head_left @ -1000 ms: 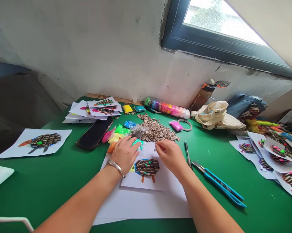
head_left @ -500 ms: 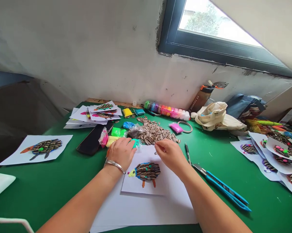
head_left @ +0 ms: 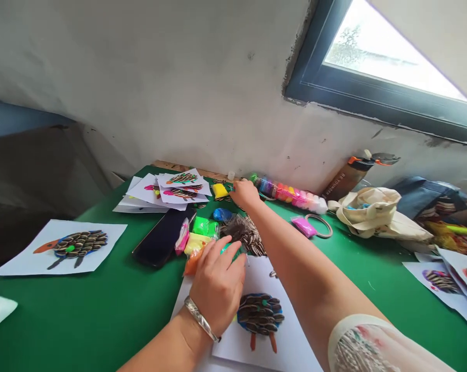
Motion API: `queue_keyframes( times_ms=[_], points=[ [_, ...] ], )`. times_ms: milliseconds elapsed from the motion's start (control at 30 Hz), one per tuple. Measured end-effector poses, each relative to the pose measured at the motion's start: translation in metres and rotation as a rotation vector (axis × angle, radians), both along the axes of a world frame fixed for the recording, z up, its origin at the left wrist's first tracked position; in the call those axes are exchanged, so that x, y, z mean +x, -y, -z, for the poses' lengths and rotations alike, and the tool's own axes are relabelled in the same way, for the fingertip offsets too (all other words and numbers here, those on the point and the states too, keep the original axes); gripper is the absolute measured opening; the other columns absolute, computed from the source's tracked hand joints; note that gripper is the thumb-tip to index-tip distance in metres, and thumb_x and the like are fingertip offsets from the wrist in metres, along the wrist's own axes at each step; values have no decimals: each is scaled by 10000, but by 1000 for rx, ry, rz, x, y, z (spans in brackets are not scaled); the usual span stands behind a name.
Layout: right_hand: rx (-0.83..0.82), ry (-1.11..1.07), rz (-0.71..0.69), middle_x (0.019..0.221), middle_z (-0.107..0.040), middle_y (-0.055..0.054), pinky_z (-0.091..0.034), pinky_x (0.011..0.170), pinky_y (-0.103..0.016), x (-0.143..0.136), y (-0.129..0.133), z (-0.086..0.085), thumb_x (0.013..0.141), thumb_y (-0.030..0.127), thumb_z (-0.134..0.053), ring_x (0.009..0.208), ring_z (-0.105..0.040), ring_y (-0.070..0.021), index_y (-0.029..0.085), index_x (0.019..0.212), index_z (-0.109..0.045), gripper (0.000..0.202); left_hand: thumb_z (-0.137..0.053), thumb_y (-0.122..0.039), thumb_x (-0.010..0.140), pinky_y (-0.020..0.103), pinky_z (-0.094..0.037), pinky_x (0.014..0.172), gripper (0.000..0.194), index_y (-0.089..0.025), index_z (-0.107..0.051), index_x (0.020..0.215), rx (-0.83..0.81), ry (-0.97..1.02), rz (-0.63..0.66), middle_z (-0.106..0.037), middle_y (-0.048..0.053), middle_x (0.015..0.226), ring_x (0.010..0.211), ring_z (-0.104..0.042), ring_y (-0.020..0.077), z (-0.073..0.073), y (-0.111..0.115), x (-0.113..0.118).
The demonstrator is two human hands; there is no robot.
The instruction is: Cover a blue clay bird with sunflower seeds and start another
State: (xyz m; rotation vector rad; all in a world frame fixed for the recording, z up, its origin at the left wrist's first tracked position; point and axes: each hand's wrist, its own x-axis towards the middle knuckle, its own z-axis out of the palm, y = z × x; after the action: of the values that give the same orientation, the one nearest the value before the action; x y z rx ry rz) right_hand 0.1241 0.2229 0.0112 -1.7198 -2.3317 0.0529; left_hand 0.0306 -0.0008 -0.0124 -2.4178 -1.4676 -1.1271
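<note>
My left hand (head_left: 220,281), with a silver bracelet, rests over the left edge of a white sheet (head_left: 295,330), fingers spread and nothing held. It partly covers the picture of a seed-covered animal (head_left: 261,312) with orange legs. Packets of orange (head_left: 193,262), yellow (head_left: 197,243) and green clay (head_left: 205,226) touch or lie near its fingertips. My right hand (head_left: 244,194) is stretched far back, beside a yellow packet (head_left: 220,191) and the dark teal item near it. Its fingers are bent together; what they hold, if anything, is hidden. My right forearm passes over the sunflower seeds (head_left: 254,237).
A black phone (head_left: 157,240) and a seed picture (head_left: 78,245) lie left, with stacked pictures (head_left: 171,192) behind. Clay tubs (head_left: 291,195), a pink packet (head_left: 304,226), a bottle (head_left: 345,178) and a cloth bag (head_left: 376,212) stand right. More pictures (head_left: 440,281) lie far right.
My right hand has moved from the top of the sheet to the table's back. My left hand has shifted over the picture's head, fingers more spread. The view has turned and moved.
</note>
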Motion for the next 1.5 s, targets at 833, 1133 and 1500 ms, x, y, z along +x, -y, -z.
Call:
queue_keyframes(
  times_ms=[833, 1133, 1500],
  points=[
    [-339, -1142, -48, 734, -536, 8, -394, 621, -250, 97, 231, -5, 822, 304, -578, 681, -488, -126, 182, 803, -567, 125, -638, -330, 749, 367, -501, 884, 445, -161, -601, 1159, -631, 293, 91, -683, 84, 1102, 995, -631, 244, -29, 13, 21],
    [-124, -955, -104, 699, -497, 14, -339, 591, -242, 108, 245, -6, 850, 219, -516, 648, -426, -115, 185, 742, -520, 113, -590, -378, 788, 342, -473, 846, 358, -172, -627, 1079, -775, 312, 148, -683, 56, 1000, 917, -614, 224, -43, 13, 30],
    [-843, -1583, -83, 619, -547, 14, -422, 560, -265, 118, 239, -10, 814, 339, -630, 557, -525, -111, 153, 817, -609, 187, -605, -485, 796, 265, -508, 656, 390, -128, -616, 953, -1178, 816, 476, -658, 50, 820, 738, -619, 172, -38, 9, 25]
  ],
)
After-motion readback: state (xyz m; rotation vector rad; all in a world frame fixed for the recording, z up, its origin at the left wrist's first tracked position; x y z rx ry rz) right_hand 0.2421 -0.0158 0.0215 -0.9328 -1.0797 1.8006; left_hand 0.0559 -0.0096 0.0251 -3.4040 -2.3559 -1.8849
